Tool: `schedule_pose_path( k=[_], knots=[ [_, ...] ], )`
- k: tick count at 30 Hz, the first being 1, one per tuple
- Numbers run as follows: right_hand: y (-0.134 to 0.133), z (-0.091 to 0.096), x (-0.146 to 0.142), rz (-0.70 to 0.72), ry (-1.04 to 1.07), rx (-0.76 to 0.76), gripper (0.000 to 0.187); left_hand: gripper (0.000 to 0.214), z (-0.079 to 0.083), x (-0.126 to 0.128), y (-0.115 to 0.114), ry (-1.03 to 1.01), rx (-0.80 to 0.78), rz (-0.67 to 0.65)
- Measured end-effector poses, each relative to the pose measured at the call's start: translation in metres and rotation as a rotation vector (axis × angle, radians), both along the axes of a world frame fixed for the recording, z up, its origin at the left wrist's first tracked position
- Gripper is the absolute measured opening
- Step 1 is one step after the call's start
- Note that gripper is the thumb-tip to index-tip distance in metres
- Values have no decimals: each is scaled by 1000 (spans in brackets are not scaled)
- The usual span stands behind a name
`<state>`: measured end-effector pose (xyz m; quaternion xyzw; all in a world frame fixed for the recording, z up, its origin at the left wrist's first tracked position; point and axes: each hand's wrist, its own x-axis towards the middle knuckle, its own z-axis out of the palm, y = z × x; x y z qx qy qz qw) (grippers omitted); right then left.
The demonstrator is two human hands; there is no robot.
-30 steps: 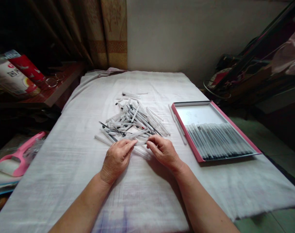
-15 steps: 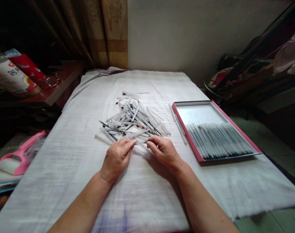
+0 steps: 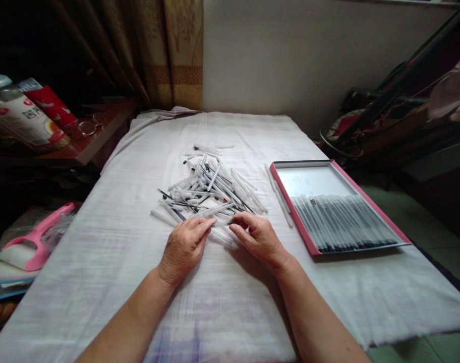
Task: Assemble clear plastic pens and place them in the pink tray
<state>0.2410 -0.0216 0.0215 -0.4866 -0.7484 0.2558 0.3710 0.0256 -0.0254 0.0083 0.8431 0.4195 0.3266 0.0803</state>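
— Where is the piece in hand, and what has each hand got?

— You have one clear pen barrel (image 3: 221, 225) between both hands, over the cloth (image 3: 215, 302) at the near edge of the heap of pen parts (image 3: 203, 189). Your left hand (image 3: 186, 247) has its thumb and forefinger closed in a pinch on the barrel's left end. Your right hand (image 3: 258, 239) has its fingers curled, thumb and forefinger nearly together around the dark end; how firmly they press there, you can't tell from this view.

— So what could go wrong from here?

— If you twist or push on that dark end off-line, I'd expect it to go in crooked or the slim barrel to bend. Let the left pinch slacken under that push and the smooth plastic could slide from your fingertips.

— And what lies around it?

— You have more clear barrels on the cloth just beneath your fingers, so a dropped one could mix in with them. Dipping your wrists might also nudge the heap.

— And over to the right?

— You have the pink-sided tray (image 3: 295, 214) there, with a row of pens (image 3: 343, 222) lying side by side; a sleeveless forearm swung against its wall could skew that row, or roll the loose barrels (image 3: 278, 196) just beside it.
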Motion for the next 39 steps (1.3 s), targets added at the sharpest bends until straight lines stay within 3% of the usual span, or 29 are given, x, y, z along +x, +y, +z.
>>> schedule_pose_path(
  k=[11, 14, 17, 19, 21, 25, 27, 32, 39],
  knots=[
    [-1, 0, -3, 8, 65, -30, 11, 31, 2, -1, 1, 3, 53, 20],
    [1, -1, -3, -90, 164, -46, 12, 33, 8, -2, 1, -15, 123, 149],
    [3, -3, -2, -256, 323, -65, 16, 30, 13, -2, 2, -159, 149, 268],
    [3, -4, -2, -299, 396, -82, 18, 22, 14, -2, 3, -288, 72, 283],
    [1, -6, -5, -273, 419, -94, 19, 21, 13, 0, 3, -428, -121, 267],
    [-4, -7, -16, -142, 322, -83, 16, 41, 10, 6, 4, -779, -610, 248],
    [-6, -8, -20, -77, 226, -58, 14, 46, 12, 8, 4, -970, -742, 253],
    [-7, -9, -23, 76, 58, -4, 14, 47, 20, 8, 6, -1269, -858, 238],
    [5, -2, -17, -53, 32, 71, 18, 42, 16, 4, 10, -1180, -781, 238]
  ],
)
